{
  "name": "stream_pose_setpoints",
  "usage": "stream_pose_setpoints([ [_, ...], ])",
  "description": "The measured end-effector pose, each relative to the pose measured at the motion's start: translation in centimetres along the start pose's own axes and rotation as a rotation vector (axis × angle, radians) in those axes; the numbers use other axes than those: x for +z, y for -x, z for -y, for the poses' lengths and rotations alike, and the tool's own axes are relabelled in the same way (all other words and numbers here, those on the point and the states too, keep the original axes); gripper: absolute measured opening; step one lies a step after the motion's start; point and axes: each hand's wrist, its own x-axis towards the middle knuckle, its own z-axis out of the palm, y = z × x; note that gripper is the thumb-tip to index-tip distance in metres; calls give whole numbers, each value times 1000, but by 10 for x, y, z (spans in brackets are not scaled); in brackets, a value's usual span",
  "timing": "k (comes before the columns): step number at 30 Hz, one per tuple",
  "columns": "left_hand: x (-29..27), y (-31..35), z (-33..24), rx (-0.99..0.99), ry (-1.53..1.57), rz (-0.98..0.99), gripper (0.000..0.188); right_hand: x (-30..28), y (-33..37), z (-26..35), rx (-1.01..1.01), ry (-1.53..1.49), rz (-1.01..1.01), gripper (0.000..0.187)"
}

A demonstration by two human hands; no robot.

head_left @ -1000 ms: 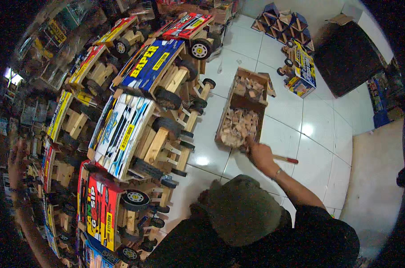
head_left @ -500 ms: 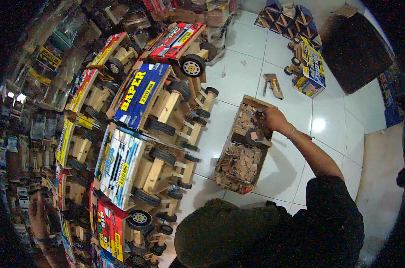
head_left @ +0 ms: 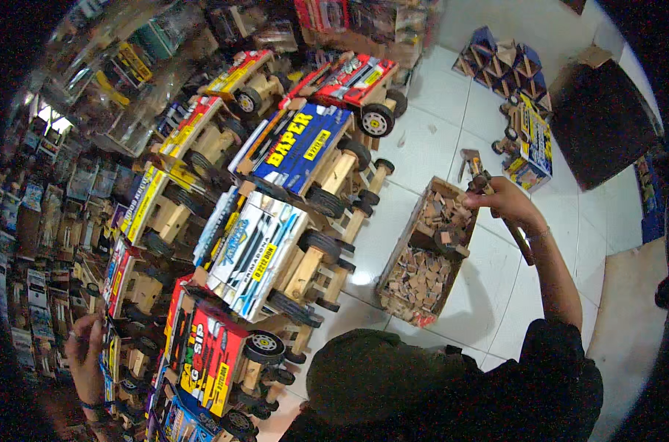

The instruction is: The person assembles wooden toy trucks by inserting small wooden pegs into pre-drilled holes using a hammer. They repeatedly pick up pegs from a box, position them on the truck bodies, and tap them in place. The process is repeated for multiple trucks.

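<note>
My right hand point(head_left: 513, 202) is closed round a long brown-handled tool that looks like a hammer point(head_left: 521, 241). It is held above the right edge of a long wooden box point(head_left: 429, 317). Small square brown pieces point(head_left: 417, 276) fill the box's near part, and more pieces lie beyond its divider. A dark round object point(head_left: 448, 237) sits by the divider. At the far left, my left hand point(head_left: 86, 345) has its fingers bent together beside the row of wooden toy trucks. Whatever it may hold is hidden. A metal part point(head_left: 465, 163) shows just past my right fingers; I cannot tell whether it belongs to the tool.
Toy trucks, including a blue one point(head_left: 294, 151) and a white one point(head_left: 253, 247), lie stacked on their sides left of the box. Another truck point(head_left: 533, 140), blue-and-yellow triangular pieces point(head_left: 502, 66) and a dark panel point(head_left: 603, 110) are at the far right, on white floor tiles point(head_left: 423, 110).
My right hand has come out of the box, moved right and now grips the brown-handled tool. My left hand shows more clearly at the left. The whole view has shifted.
</note>
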Motion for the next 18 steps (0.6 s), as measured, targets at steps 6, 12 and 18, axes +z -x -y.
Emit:
stream_pose_setpoints([
  [6, 63, 15, -99, 141, 345, 379, 30, 30, 106, 168, -371, -99, 247, 31],
  [12, 81, 39, -132, 74, 893, 880, 35, 142, 179, 273, -881, -210, 335, 23],
  [18, 1, 57, -74, -65, 1069, 772, 45, 218, 232, 328, -1401, 17, 7, 32],
])
